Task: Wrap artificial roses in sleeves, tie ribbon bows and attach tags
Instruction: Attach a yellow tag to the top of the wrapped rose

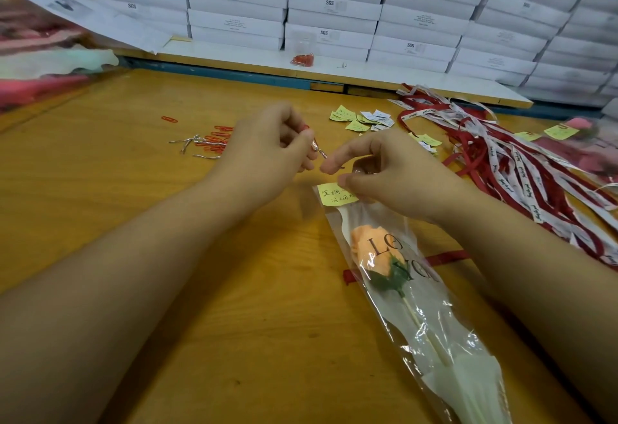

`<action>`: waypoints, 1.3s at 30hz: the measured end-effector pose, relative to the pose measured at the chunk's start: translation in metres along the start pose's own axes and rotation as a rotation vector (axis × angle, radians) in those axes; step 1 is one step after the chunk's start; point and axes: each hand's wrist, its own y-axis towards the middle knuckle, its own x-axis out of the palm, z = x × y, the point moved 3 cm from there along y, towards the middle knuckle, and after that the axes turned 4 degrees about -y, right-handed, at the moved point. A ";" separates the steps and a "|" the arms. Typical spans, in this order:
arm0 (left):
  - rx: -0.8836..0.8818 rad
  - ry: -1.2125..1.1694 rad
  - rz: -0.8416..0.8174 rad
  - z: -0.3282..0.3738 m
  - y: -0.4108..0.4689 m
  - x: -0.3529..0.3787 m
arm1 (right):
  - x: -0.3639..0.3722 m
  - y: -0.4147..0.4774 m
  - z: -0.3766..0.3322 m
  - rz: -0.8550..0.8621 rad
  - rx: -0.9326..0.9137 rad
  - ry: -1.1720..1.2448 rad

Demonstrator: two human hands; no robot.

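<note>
**Clip closing in on the tag at the sleeve's mouth**

The orange rose is lying inside its clear printed sleeve, which is running from the middle of the wooden table down toward five o'clock. The right hand is pinching the sleeve's top edge, fingers curled over the yellow tag sitting there. Just at its ten o'clock, the left hand is gripping between thumb and curled fingers what seems to be a red paper clip, though it is small and blurred. A red ribbon is lying under the sleeve near the rose's neck, not yet tied.

The clip is probably heading for the tag. The slick film could slide out of the pinch as the clip is pushed on, leaving the tag skewed or dropping off. A clip catching only the paper would leave the tag loose, and forcing it could tear the film. Any tug on the sleeve could also drag it off the ribbon beneath.
</note>
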 end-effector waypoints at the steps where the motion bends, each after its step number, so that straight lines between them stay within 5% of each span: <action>1: -0.041 -0.065 -0.003 -0.001 0.001 0.000 | 0.000 0.001 0.000 -0.005 0.003 -0.004; 10: -0.512 -0.914 -0.043 -0.011 -0.002 0.005 | -0.004 0.001 -0.004 0.018 -0.027 0.001; 16: -0.602 -1.145 -0.107 -0.006 -0.005 0.006 | -0.004 0.002 -0.005 0.040 -0.022 -0.015; 20: -0.558 -1.101 -0.075 -0.003 -0.002 0.003 | -0.003 0.003 0.000 0.023 0.016 -0.036; 24: -0.441 -0.678 0.000 -0.007 0.003 0.001 | -0.006 0.002 0.001 0.060 0.023 -0.010; 30: -0.229 -0.268 -0.120 -0.008 -0.002 -0.001 | 0.000 0.003 -0.005 0.020 -0.007 -0.013; 36: -0.030 -0.151 -0.101 -0.001 -0.002 -0.002 | 0.000 0.000 -0.003 0.011 -0.022 0.062; 39: -0.054 -0.069 0.061 -0.005 0.005 -0.008 | 0.000 0.001 -0.002 0.018 -0.030 0.077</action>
